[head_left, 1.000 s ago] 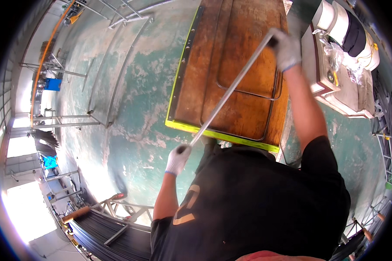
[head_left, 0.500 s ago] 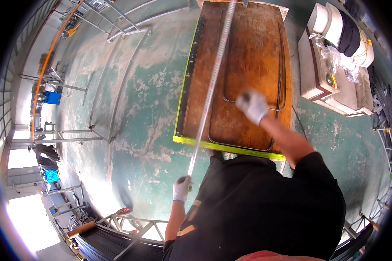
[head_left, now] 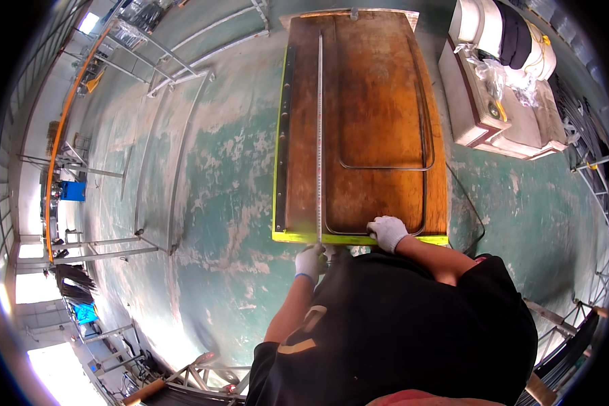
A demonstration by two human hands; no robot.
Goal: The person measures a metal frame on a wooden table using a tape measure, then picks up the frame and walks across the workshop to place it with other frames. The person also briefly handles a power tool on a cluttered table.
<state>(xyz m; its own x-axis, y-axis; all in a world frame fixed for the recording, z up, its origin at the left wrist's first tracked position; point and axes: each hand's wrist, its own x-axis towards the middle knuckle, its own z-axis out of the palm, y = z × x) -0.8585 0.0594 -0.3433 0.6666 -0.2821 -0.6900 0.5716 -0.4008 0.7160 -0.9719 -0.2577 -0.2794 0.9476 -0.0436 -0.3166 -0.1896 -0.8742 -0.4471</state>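
Note:
A long, pale tape measure blade (head_left: pixel 319 128) lies nearly straight along the left part of a brown wooden tabletop (head_left: pixel 379 68). Just off the near table edge, my left hand (head_left: pixel 310 262), in a white glove, is closed on the tape measure; the case is hidden by the fingers. My right hand (head_left: pixel 388 233), also white-gloved, rests at the near edge. Its fingers are curled over the near side of a thin bent metal rod frame (head_left: pixel 424 196), partly covering it. A second rounded bend (head_left: pixel 386 168) crosses the tabletop farther away.
A yellow-green strip (head_left: pixel 345 239) edges the table's near side, and a dark holed bar (head_left: pixel 284 135) runs along its left. A cream sofa (head_left: pixel 480 108) with wrapped cushions stands at right. Metal frames (head_left: pixel 183 135) stand on the worn green floor at left. A dark cable (head_left: pixel 470 196) trails beside the table.
The tape blade has come down from a slanted, raised position onto the tabletop. My left hand has moved up to the table edge. My right hand has dropped toward me onto the rod.

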